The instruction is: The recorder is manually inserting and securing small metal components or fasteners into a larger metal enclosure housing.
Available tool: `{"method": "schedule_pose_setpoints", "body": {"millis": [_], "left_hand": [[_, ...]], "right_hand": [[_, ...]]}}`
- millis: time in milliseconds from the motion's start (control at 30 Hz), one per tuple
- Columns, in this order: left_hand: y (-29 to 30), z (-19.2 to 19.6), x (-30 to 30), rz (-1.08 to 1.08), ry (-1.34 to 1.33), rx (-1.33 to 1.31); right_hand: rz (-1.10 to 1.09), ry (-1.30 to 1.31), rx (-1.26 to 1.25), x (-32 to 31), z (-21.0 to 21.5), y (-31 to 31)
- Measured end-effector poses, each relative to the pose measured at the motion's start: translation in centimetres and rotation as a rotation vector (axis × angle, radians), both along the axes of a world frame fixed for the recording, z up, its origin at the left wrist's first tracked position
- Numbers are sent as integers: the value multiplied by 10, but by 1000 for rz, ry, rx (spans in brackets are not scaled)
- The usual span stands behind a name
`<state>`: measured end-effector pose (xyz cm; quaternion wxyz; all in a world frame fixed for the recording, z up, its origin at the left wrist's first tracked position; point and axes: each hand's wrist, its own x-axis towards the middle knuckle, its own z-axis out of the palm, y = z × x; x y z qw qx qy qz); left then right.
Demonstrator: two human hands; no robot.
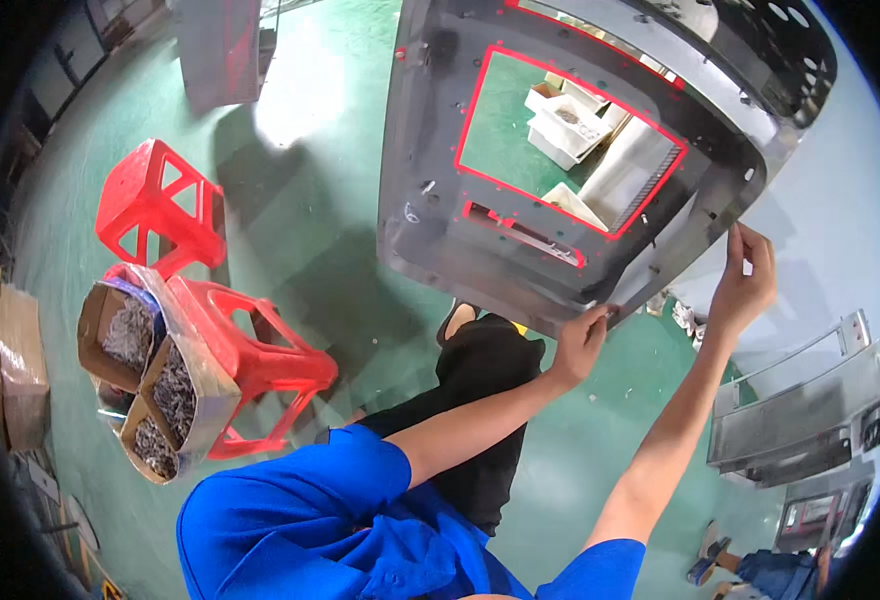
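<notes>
A large dark grey panel (430,130) with rounded corners stands tilted before me. A red edge (472,115) runs around its big rectangular opening, and small pegs or studs dot its face. My left hand (582,347) is closed at the panel's lower edge, thumb and fingertips pinched together there. Farther right and higher, my right hand (746,285) pinches the same panel near its lower right corner. Anything small between the fingertips of either hand is too fine to make out.
Two red plastic stools (138,195) stand at left; an open carton (110,375) of small metallic parts rests by the nearer one. White bins (565,135) show through the panel's opening. Grey metal panels (800,410) lean at right. Another person's leg (775,572) appears lower right.
</notes>
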<state>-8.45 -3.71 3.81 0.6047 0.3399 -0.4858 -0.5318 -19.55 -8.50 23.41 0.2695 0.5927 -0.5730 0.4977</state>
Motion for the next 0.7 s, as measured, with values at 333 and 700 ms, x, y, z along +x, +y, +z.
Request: {"method": "schedule_pose_setpoints", "body": {"millis": [333, 700], "left_hand": [[4, 15, -4, 4, 101, 5], [0, -57, 20, -683, 705, 728]], "right_hand": [[314, -651, 29, -11, -19, -19], [202, -152, 818, 64, -140, 98]]}}
